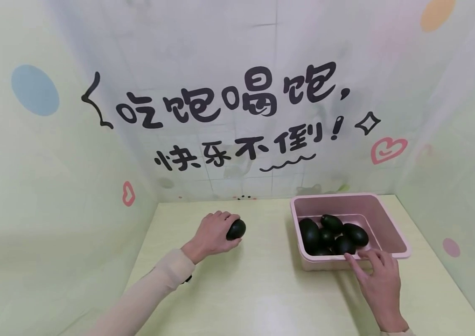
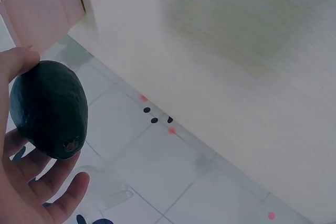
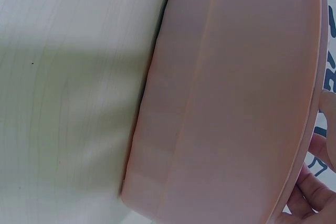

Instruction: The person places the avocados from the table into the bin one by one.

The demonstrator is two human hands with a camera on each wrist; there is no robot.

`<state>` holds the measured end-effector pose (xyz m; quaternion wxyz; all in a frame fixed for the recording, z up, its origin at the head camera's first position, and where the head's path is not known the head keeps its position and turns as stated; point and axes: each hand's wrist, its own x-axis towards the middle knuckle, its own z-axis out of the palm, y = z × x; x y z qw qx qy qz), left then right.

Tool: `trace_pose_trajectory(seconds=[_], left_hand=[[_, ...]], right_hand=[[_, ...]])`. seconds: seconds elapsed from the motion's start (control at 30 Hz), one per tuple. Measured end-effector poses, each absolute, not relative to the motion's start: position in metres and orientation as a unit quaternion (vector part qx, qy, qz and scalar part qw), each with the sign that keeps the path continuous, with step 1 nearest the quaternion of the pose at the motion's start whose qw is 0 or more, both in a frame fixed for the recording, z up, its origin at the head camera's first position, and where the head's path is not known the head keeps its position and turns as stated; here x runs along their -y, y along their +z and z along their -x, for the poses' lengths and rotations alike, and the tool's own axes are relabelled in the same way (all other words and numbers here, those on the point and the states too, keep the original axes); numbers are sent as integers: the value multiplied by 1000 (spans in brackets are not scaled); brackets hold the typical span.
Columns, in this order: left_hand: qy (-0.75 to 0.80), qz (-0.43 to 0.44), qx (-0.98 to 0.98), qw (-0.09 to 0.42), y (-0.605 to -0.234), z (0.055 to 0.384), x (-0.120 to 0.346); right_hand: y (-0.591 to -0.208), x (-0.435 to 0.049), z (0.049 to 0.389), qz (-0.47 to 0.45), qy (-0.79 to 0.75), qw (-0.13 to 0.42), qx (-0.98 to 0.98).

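In the head view, my left hand (image 1: 212, 235) holds a dark green avocado (image 1: 236, 229) above the middle of the table. The left wrist view shows the same avocado (image 2: 50, 108) gripped from the side, its stem scar facing the lower edge. Off to the right stands a pink plastic bin (image 1: 388, 233) with several dark avocados (image 1: 355, 234) heaped toward its left side. My right hand (image 1: 382, 284) grips the bin's near rim with thumb and fingers. Seen from the right wrist, the fingers (image 3: 310, 187) are at the rim, partly hidden behind it.
The pale wood-grain table (image 1: 262, 289) carries the bin at its back right. A light printed curtain (image 1: 237, 46) with black lettering rises along the back edge and both sides.
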<state>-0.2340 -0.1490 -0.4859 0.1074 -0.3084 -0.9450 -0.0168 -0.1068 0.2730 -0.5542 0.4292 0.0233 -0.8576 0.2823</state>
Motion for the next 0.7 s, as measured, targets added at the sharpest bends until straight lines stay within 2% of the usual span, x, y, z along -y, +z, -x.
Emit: trace_pose_trajectory(seconds=[0.2,0.7], left_hand=[[-4,324,941,97,-484,232,142],[20,372,919,130,-473,241,117]], right_hand=[[-555,-274,105,-24,285,421,861],[-556,-275,104,-21,285,413,865]])
